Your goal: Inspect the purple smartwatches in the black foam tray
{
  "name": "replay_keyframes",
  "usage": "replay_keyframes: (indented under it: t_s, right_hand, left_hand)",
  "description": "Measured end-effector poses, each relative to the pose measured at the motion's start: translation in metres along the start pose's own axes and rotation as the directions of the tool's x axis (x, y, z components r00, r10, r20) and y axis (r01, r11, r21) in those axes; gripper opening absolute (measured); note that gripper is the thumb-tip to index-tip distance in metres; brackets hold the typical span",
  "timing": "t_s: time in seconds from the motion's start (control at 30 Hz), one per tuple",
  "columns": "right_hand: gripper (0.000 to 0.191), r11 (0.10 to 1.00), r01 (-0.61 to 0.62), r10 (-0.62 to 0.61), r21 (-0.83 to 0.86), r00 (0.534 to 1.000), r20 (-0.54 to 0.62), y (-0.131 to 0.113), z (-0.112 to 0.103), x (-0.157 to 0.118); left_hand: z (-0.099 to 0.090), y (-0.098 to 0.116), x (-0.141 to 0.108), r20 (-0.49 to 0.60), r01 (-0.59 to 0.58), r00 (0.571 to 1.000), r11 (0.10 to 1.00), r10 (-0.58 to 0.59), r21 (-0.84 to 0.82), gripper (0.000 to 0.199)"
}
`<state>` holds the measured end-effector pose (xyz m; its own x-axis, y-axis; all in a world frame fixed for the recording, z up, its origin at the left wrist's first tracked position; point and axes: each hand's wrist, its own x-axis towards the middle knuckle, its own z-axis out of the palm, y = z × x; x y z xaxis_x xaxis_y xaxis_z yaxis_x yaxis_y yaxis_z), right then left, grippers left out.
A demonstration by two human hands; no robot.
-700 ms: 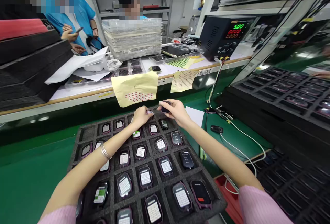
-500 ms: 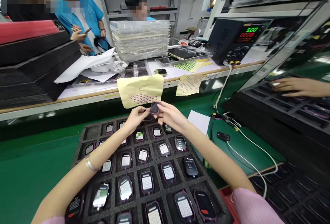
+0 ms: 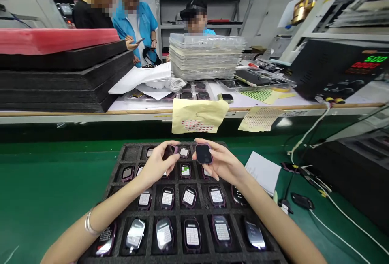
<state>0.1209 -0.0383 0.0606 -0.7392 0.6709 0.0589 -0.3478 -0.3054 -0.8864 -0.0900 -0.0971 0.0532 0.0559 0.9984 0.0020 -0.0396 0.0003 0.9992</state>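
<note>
Between the thumb and fingers of my left hand is a small watch with a dark face. My right hand grips another watch, its dark screen facing me. The two watches are apart, held over the far part of a black foam tray. Rows of purple-rimmed watches lie in the tray's compartments, many with lit white screens, one showing green blocks. My forearms hide some compartments on both sides.
Beyond the tray, a bench bears stacked black foam trays, clear plastic trays and a power supply. A white sheet and cables lie at the right. Several people are behind the bench.
My hands have moved apart, and the watch in my right hand now shows its dark face. The view has turned right; the other person's hand at the right is out of view.
</note>
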Motion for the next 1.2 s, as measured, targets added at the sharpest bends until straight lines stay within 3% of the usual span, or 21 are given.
replay_keyframes:
  t_s: [0.1, 0.3, 0.63, 1.2]
  right_hand:
    - [0.044, 0.999, -0.046, 0.045, 0.027, 0.998, 0.033, 0.004, 0.002, 0.000]
    - [0.039, 0.997, -0.050, 0.045, 0.053, 0.994, 0.095, 0.010, 0.006, -0.001]
    - [0.037, 0.998, -0.007, 0.010, -0.064, 0.999, 0.041, 0.012, 0.008, -0.005]
    - [0.043, 0.992, -0.023, 0.015, -0.122, 0.998, -0.069, 0.014, 0.012, -0.005]
  left_hand:
    - [0.002, 0.000, -0.012, 0.001, -0.034, 0.999, 0.983, 0.035, 0.183, 0.036]
    - [0.005, -0.002, -0.024, -0.008, -0.195, 0.975, 0.881, 0.220, 0.432, 0.047]
    - [0.001, -0.006, -0.023, 0.096, -0.274, 0.961, 0.839, 0.260, 0.469, 0.042]
    - [-0.001, -0.004, -0.024, 0.100, -0.254, 0.967, 0.850, 0.234, 0.462, 0.043]
